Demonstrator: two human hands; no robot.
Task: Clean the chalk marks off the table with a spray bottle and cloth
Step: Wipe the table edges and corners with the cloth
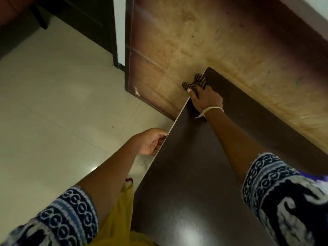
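Our dark counter (195,174) is bare across nearly all its top, so we have open room to sweep from the near end to the far corner. At that far corner our right hand (207,98) presses the striped cloth (195,82), which hangs a little past the edge. Just beyond stands a brown wooden panel (195,41), close against the counter's far and right sides, blocking any reach past there. Along the left edge our left hand (150,141) grips the rim; beside it the pale tiled floor (53,103) lies open, with free space on that side.
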